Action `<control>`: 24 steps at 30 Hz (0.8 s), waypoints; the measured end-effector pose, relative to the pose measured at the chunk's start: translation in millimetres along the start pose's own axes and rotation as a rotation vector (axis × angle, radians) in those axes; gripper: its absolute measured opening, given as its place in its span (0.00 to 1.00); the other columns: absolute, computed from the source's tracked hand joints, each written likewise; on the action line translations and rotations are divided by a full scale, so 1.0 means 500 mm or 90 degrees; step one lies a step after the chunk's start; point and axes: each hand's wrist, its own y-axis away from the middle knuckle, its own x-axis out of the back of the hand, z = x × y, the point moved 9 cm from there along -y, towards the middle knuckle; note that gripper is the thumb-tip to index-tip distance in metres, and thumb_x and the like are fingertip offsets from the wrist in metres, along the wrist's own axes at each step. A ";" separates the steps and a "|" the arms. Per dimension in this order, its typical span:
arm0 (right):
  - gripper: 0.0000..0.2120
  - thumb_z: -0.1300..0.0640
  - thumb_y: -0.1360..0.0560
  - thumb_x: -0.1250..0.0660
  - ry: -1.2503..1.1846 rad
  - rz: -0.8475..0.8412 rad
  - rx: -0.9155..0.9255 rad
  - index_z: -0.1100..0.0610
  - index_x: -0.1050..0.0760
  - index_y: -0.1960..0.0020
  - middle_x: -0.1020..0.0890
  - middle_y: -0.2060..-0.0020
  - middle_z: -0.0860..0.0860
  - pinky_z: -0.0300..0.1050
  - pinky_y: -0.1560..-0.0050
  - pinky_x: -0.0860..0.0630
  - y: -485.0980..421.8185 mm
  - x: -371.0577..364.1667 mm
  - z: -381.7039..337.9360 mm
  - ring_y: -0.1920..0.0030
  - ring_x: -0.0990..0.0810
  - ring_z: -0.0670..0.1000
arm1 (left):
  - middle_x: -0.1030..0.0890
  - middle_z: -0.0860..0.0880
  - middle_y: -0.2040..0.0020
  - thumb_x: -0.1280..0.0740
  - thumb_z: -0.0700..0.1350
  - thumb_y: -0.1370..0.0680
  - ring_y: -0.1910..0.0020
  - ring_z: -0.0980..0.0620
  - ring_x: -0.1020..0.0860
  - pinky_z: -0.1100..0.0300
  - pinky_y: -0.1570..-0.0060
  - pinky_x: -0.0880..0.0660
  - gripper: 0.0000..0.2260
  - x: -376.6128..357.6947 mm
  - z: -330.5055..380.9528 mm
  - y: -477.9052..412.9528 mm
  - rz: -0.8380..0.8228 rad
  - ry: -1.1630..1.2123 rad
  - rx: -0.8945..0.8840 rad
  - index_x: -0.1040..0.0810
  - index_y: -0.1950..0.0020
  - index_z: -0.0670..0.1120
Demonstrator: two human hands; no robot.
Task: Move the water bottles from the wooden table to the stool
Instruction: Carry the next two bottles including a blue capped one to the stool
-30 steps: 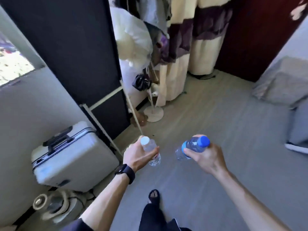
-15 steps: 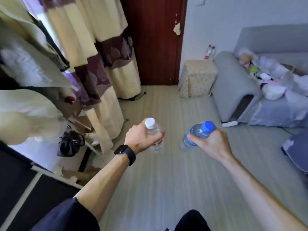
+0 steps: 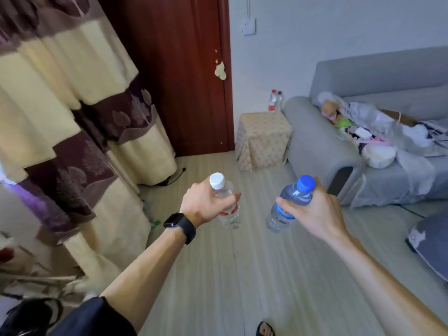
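Note:
My left hand [image 3: 204, 202], with a black watch on the wrist, grips a clear water bottle with a white cap [image 3: 226, 203] around its upper body. My right hand [image 3: 315, 209] holds a bluish water bottle with a blue cap [image 3: 288, 204], tilted to the left. Both bottles hang in the air over the wooden floor. Ahead, beside the door, stands a stool [image 3: 263, 139] draped in a patterned beige cloth. Two bottles with red caps [image 3: 274, 100] stand at its back edge.
A grey sofa [image 3: 315, 141] piled with clothes and bags flanks the stool on the right. Long cream and purple curtains [image 3: 80, 122] hang along the left. A dark red door [image 3: 184, 69] is behind the stool. A grey cushion [image 3: 434, 241] lies at far right.
The view has swung right, from the suitcase and curtains to the door, stool and sofa. The stool is now closer. Both hands have kept their bottles.

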 end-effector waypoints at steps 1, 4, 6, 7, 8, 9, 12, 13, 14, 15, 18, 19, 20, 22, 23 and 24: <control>0.26 0.37 0.36 0.22 0.001 -0.006 -0.005 0.50 0.29 0.49 0.19 0.58 0.46 0.45 0.58 0.32 -0.044 -0.004 0.002 0.56 0.25 0.54 | 0.20 0.57 0.63 0.38 0.74 0.35 0.60 0.53 0.21 0.58 0.61 0.24 0.24 -0.008 0.000 -0.039 0.000 0.002 0.011 0.26 0.58 0.54; 0.26 0.40 0.35 0.22 0.011 -0.028 -0.019 0.50 0.30 0.48 0.20 0.56 0.48 0.46 0.56 0.32 -0.167 -0.027 0.011 0.53 0.24 0.56 | 0.20 0.57 0.65 0.38 0.74 0.35 0.62 0.54 0.21 0.59 0.64 0.26 0.24 -0.025 -0.011 -0.147 0.003 0.002 0.030 0.25 0.58 0.54; 0.27 0.40 0.36 0.22 0.028 -0.044 -0.033 0.51 0.30 0.47 0.20 0.56 0.50 0.48 0.54 0.28 -0.238 -0.050 0.025 0.50 0.21 0.59 | 0.21 0.57 0.65 0.39 0.76 0.36 0.62 0.55 0.21 0.60 0.66 0.28 0.26 -0.046 -0.029 -0.212 -0.010 -0.009 0.041 0.23 0.56 0.55; 0.27 0.40 0.36 0.22 0.029 -0.051 -0.037 0.52 0.30 0.47 0.20 0.56 0.50 0.49 0.53 0.27 -0.272 -0.064 0.033 0.49 0.21 0.59 | 0.21 0.56 0.65 0.40 0.76 0.36 0.62 0.54 0.21 0.60 0.66 0.28 0.26 -0.058 -0.039 -0.244 -0.018 -0.021 0.043 0.23 0.55 0.56; 0.28 0.40 0.36 0.21 0.027 -0.056 -0.044 0.51 0.31 0.47 0.20 0.56 0.50 0.49 0.53 0.26 -0.305 -0.077 0.042 0.50 0.21 0.59 | 0.21 0.56 0.65 0.41 0.77 0.36 0.62 0.53 0.21 0.59 0.66 0.28 0.27 -0.072 -0.051 -0.276 -0.029 -0.034 0.046 0.23 0.54 0.57; 0.27 0.41 0.36 0.21 0.024 -0.060 -0.054 0.51 0.31 0.47 0.20 0.57 0.50 0.49 0.54 0.27 -0.339 -0.091 0.050 0.51 0.21 0.59 | 0.21 0.56 0.64 0.41 0.77 0.36 0.62 0.52 0.21 0.59 0.66 0.27 0.27 -0.085 -0.061 -0.310 -0.042 -0.044 0.051 0.24 0.55 0.57; 0.26 0.43 0.35 0.21 0.020 -0.074 -0.079 0.49 0.33 0.48 0.24 0.61 0.45 0.46 0.57 0.32 -0.445 -0.138 0.063 0.55 0.25 0.56 | 0.21 0.56 0.63 0.40 0.77 0.37 0.61 0.51 0.21 0.57 0.63 0.24 0.27 -0.122 -0.086 -0.420 -0.080 -0.050 0.060 0.27 0.56 0.55; 0.25 0.43 0.35 0.21 0.022 -0.077 -0.086 0.48 0.33 0.49 0.25 0.62 0.43 0.45 0.58 0.33 -0.478 -0.154 0.062 0.56 0.26 0.55 | 0.20 0.56 0.62 0.40 0.76 0.37 0.61 0.51 0.21 0.56 0.61 0.23 0.27 -0.134 -0.093 -0.459 -0.092 -0.047 0.062 0.27 0.55 0.55; 0.25 0.43 0.35 0.21 0.023 -0.078 -0.091 0.48 0.32 0.49 0.25 0.63 0.42 0.45 0.58 0.33 -0.513 -0.170 0.060 0.57 0.27 0.55 | 0.20 0.56 0.62 0.39 0.76 0.37 0.61 0.51 0.21 0.56 0.61 0.22 0.27 -0.147 -0.098 -0.499 -0.105 -0.045 0.063 0.26 0.55 0.54; 0.25 0.43 0.36 0.21 0.019 -0.074 -0.097 0.48 0.32 0.49 0.24 0.62 0.42 0.45 0.58 0.32 -0.550 -0.184 0.059 0.57 0.26 0.55 | 0.20 0.56 0.62 0.38 0.75 0.36 0.60 0.51 0.21 0.56 0.60 0.22 0.26 -0.159 -0.102 -0.543 -0.115 -0.041 0.062 0.26 0.55 0.54; 0.24 0.42 0.37 0.20 0.012 -0.054 -0.116 0.47 0.30 0.49 0.21 0.60 0.44 0.46 0.56 0.28 -0.663 -0.210 0.058 0.56 0.22 0.55 | 0.20 0.56 0.61 0.36 0.74 0.34 0.59 0.51 0.21 0.56 0.59 0.22 0.24 -0.189 -0.111 -0.687 -0.142 -0.036 0.060 0.27 0.55 0.54; 0.24 0.43 0.37 0.20 0.008 -0.049 -0.119 0.47 0.29 0.49 0.21 0.60 0.44 0.45 0.55 0.29 -0.701 -0.214 0.051 0.55 0.22 0.54 | 0.19 0.56 0.61 0.36 0.74 0.34 0.59 0.51 0.20 0.55 0.59 0.21 0.25 -0.197 -0.108 -0.737 -0.147 -0.035 0.054 0.27 0.55 0.54; 0.24 0.44 0.37 0.20 0.003 -0.038 -0.124 0.48 0.28 0.48 0.21 0.60 0.44 0.44 0.55 0.29 -0.742 -0.215 0.045 0.55 0.21 0.54 | 0.19 0.56 0.61 0.37 0.75 0.35 0.60 0.51 0.20 0.54 0.58 0.21 0.25 -0.202 -0.103 -0.790 -0.149 -0.034 0.045 0.27 0.55 0.54; 0.24 0.44 0.36 0.20 -0.009 -0.021 -0.128 0.49 0.26 0.47 0.20 0.59 0.43 0.44 0.54 0.29 -0.821 -0.218 0.045 0.55 0.21 0.52 | 0.19 0.56 0.62 0.38 0.75 0.35 0.60 0.50 0.20 0.54 0.58 0.20 0.25 -0.206 -0.092 -0.890 -0.140 -0.032 0.029 0.27 0.56 0.54; 0.24 0.43 0.36 0.20 -0.008 -0.016 -0.132 0.48 0.26 0.46 0.19 0.58 0.43 0.44 0.55 0.28 -0.855 -0.218 0.047 0.55 0.20 0.51 | 0.19 0.56 0.62 0.37 0.75 0.35 0.60 0.50 0.20 0.55 0.59 0.21 0.25 -0.209 -0.084 -0.934 -0.138 -0.032 0.023 0.28 0.56 0.55; 0.24 0.43 0.36 0.20 -0.005 -0.009 -0.131 0.48 0.26 0.46 0.18 0.58 0.43 0.45 0.55 0.27 -0.891 -0.218 0.051 0.56 0.19 0.51 | 0.19 0.56 0.62 0.37 0.75 0.35 0.60 0.50 0.20 0.55 0.59 0.21 0.25 -0.215 -0.076 -0.977 -0.140 -0.031 0.015 0.28 0.56 0.55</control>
